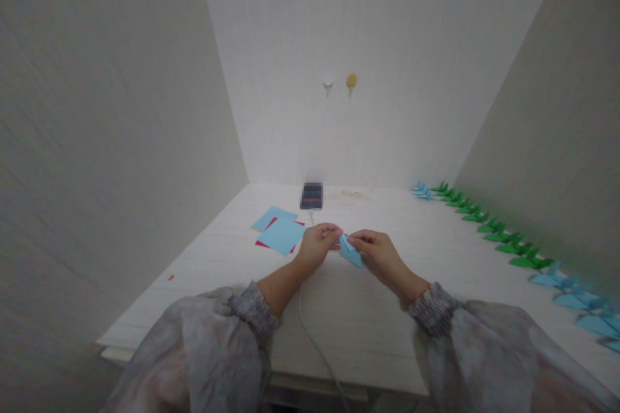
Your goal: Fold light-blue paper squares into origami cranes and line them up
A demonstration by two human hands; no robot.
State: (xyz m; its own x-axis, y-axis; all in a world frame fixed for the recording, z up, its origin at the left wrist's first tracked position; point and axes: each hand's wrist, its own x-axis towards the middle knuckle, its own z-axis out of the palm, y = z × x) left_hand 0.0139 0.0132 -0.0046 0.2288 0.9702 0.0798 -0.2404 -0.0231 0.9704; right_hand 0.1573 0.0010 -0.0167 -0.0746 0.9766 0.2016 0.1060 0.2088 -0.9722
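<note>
A small folded piece of light blue paper (349,251) is held between both hands above the middle of the white table (242,284). My left hand (317,245) pinches its left tip with curled fingers. My right hand (378,251) grips its right side, fingers closed around the fold. Both wrists come out of grey gathered sleeves.
Loose paper squares (281,233), light blue over red, lie to the left of my hands. A dark blurred device (311,196) sits at the back with a cable (310,329) running toward me. Along the right wall runs a row of folded green figures (489,226) and blue figures (576,300).
</note>
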